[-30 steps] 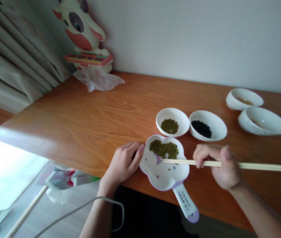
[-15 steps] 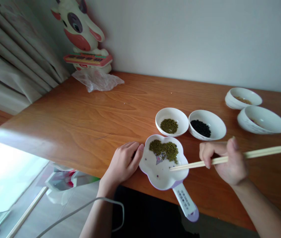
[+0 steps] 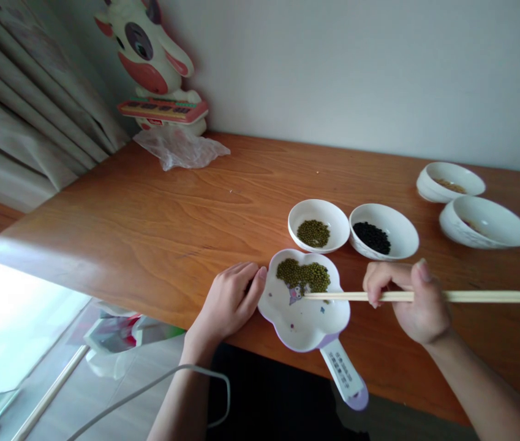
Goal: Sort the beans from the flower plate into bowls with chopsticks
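My right hand (image 3: 409,300) is closed around a pair of wooden chopsticks (image 3: 480,297), held nearly level. Their tips are inside a white flower-shaped dish (image 3: 282,318) with a lilac rim and a handle, just below a heap of green mung beans (image 3: 308,275). At the dish's left rim, my left hand (image 3: 234,300) rests on the table with curled fingers, its thumb against the rim. Behind the dish stand a white bowl (image 3: 337,223) with mung beans and another white bowl (image 3: 404,236) with black beans. Whether the tips grip a bean is too small to tell.
Two more white bowls (image 3: 498,229) stand at the right, with small light-brown contents. A cow-shaped toy keyboard (image 3: 163,110) and a crumpled plastic bag (image 3: 186,150) are at the back left. A grey cable (image 3: 186,369) crosses my left forearm.
The chopstick tips have moved left and up inside the dish, nearer the mung beans. My right hand has shifted slightly left, and the chopsticks lie more level. The left hand stays put.
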The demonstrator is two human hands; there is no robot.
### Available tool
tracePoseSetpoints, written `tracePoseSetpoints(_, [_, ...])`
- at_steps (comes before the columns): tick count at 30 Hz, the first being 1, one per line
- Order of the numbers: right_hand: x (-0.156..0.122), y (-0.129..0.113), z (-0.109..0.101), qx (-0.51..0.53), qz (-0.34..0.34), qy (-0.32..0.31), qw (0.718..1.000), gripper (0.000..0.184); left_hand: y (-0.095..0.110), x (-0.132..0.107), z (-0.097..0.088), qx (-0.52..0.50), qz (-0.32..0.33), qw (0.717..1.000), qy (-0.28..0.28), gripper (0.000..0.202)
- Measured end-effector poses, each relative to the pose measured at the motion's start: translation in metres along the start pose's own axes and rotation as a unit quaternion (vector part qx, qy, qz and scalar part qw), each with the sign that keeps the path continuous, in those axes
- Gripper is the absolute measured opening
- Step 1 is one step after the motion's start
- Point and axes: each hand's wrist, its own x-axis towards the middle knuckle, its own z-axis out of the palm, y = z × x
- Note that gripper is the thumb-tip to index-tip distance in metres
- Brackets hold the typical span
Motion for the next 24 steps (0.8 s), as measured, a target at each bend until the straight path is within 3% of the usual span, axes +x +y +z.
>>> tracePoseSetpoints(5, [-0.002,0.004,0.003,-0.009,0.001,-0.035,0.999,0.065,0.001,0.0,-0.001,-0.002,0.002,1.0,0.002,0.035])
tracePoseSetpoints(12, [0.001,-0.002,0.003,-0.025,-0.008,0.033,0.999,0.071,0.0,0.0,0.0,0.0,0.001,1.0,-0.001,0.035])
tracePoseSetpoints(24, [0.002,-0.003,-0.001,-0.021,0.007,0.042,0.999,0.073,0.001,0.0,0.0,0.004,-0.006,1.0,0.003,0.036])
